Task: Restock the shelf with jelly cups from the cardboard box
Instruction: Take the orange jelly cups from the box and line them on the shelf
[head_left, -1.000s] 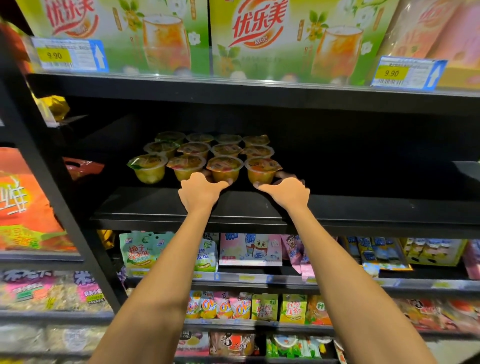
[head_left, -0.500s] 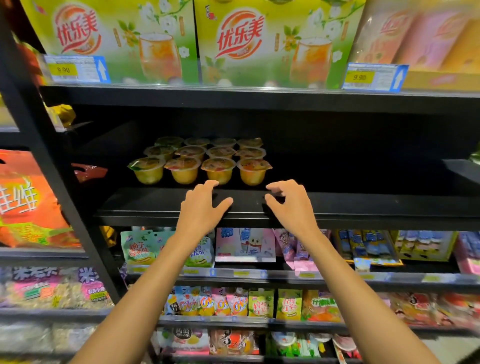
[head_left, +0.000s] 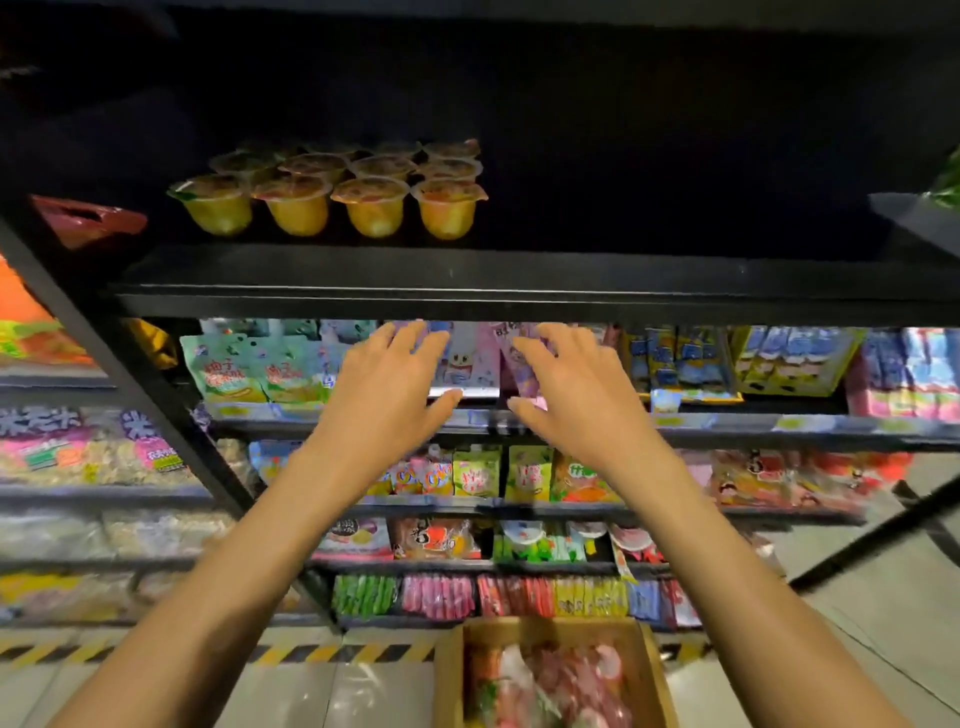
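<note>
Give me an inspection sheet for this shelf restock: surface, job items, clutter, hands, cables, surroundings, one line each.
Surface: black shelf, dark inside; stock stands on its left part.
Job's things: jelly cups upright in rows of four, lids sealed; cardboard box open on the floor below, contents too blurred to identify.
Clutter: red packet to the left of the cups.
Grippers: left hand and right hand both empty, fingers spread, below the shelf's front edge.
Cables: nothing seen.
Surroundings: snack packets on the lower shelves; yellow-and-black floor tape.
</note>
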